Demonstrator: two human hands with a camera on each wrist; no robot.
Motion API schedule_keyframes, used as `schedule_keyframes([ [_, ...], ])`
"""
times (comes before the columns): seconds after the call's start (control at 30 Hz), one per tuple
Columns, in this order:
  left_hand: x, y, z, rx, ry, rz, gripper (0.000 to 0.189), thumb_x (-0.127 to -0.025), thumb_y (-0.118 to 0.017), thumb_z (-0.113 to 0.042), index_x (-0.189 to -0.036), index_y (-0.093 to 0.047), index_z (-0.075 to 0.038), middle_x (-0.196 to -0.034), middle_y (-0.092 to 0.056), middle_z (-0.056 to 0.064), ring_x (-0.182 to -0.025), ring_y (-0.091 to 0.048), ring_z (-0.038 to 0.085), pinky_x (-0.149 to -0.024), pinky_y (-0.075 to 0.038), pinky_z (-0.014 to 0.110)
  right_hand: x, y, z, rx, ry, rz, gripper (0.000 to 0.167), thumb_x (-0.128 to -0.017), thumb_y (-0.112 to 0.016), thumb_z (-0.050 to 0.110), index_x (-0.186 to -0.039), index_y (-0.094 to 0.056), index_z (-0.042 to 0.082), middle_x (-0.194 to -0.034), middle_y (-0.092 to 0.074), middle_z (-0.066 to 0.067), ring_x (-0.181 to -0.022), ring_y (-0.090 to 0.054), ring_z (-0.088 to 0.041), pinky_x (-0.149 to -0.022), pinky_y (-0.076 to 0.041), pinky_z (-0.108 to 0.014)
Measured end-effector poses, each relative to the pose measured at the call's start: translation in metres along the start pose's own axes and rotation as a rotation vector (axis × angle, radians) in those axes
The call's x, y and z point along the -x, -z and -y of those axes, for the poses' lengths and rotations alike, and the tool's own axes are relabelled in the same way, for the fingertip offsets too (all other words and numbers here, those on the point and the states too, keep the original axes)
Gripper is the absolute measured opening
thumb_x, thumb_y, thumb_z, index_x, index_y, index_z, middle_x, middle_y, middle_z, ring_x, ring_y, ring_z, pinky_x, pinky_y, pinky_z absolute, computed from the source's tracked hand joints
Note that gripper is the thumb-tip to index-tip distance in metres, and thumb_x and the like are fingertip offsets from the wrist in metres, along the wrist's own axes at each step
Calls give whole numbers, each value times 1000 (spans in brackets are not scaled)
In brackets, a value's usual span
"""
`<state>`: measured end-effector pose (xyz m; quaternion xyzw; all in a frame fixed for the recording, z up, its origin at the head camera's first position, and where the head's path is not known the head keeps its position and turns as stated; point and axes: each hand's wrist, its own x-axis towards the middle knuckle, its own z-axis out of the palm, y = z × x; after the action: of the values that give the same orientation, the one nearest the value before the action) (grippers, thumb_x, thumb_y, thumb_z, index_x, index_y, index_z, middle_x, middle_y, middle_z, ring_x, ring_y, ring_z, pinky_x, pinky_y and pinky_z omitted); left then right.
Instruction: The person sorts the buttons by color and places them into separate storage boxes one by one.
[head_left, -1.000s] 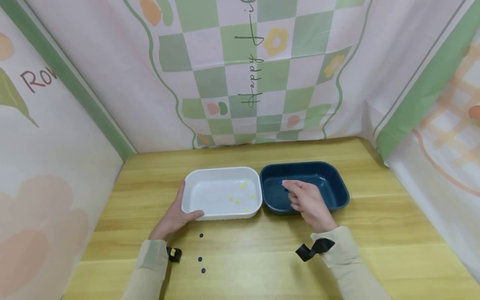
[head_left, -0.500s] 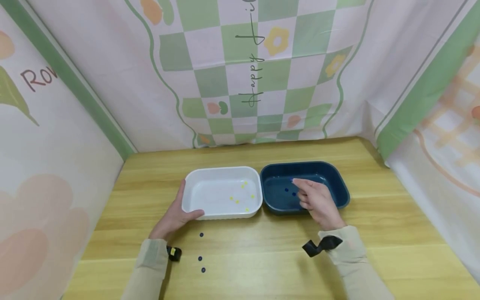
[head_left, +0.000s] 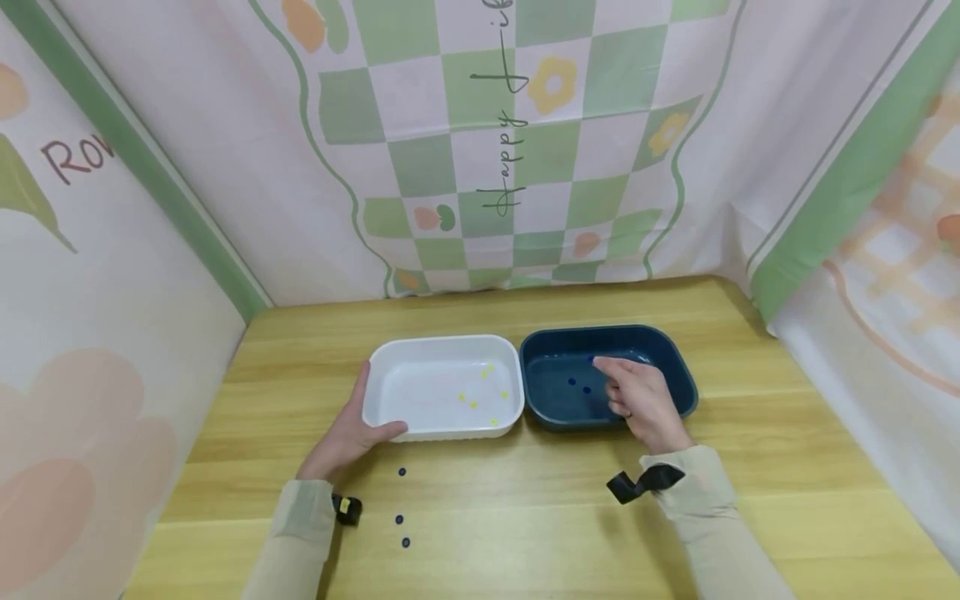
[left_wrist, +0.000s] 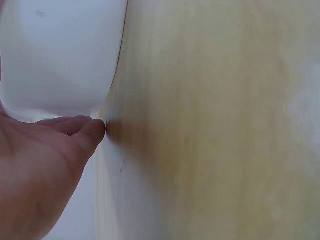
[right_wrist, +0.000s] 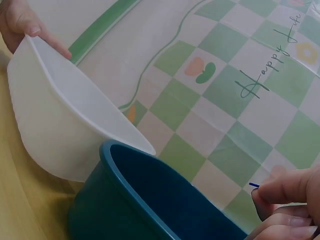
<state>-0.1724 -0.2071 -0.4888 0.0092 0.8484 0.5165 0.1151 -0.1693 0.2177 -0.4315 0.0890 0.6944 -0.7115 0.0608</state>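
Note:
In the head view, my left hand (head_left: 349,433) holds the left end of a white rectangular tray (head_left: 427,434), thumb along the front rim. Its fingers lie against the tray's outer wall in the left wrist view. Above a dark blue tray (head_left: 536,412), my right hand (head_left: 647,404) pinches a small blue button (right_wrist: 254,185) between thumb and fingertips, seen edge-on in the right wrist view. Two dark blue buttons, one left (head_left: 572,382) and one right (head_left: 587,390), lie on the blue tray's floor. Several small yellow pieces (head_left: 473,405) are scattered in the white tray's right half.
Three dark blue buttons, the back one (head_left: 402,472), the middle one (head_left: 399,519) and the front one (head_left: 406,542), lie on the wooden table (head_left: 495,508) before the white tray. The trays stand side by side. A patterned curtain (head_left: 480,167) hangs behind.
My right hand has moved right over the blue tray, still pinching the button. The two buttons on the tray's floor now show clearly. My left hand has kept its place on the white tray.

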Motion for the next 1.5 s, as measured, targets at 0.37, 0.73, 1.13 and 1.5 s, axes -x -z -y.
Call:
schedule_keyframes([
  [0.37,-1,0,1,-6,-3,3,127,-73,-85,-38,-155,11,-34,-162,-4,14,-142,-21,40,-113,-15,58,-3,4,-1,-37,-20,-71,26,-97,-62,27,-104,-61,2,-59,-38,6,-47,-36,-5,-40,-30,-17],
  [0.73,-2,0,3,-25,-16,1,126,-74,-84,-38,-155,12,-34,-163,-2,12,-143,-19,39,-112,-15,59,-3,8,-1,-49,-29,-96,22,-95,-64,25,-94,-61,3,-59,-40,6,-48,-37,-5,-40,-32,-16],
  [1.13,-1,0,5,4,-8,12,125,-74,-83,-42,-155,12,-34,-163,-1,9,-144,-16,37,-113,-14,60,1,9,3,-53,-43,-100,37,-96,-63,23,-115,-53,-6,-64,-41,6,-50,-38,-4,-41,-34,-16],
  [1.5,-1,0,3,6,-5,9,126,-74,-84,-40,-155,12,-33,-163,-1,9,-144,-16,37,-113,-14,60,24,-47,15,200,87,-9,34,-93,-67,27,-112,-67,-2,-59,-45,5,-49,-38,-7,-44,-33,-20],
])
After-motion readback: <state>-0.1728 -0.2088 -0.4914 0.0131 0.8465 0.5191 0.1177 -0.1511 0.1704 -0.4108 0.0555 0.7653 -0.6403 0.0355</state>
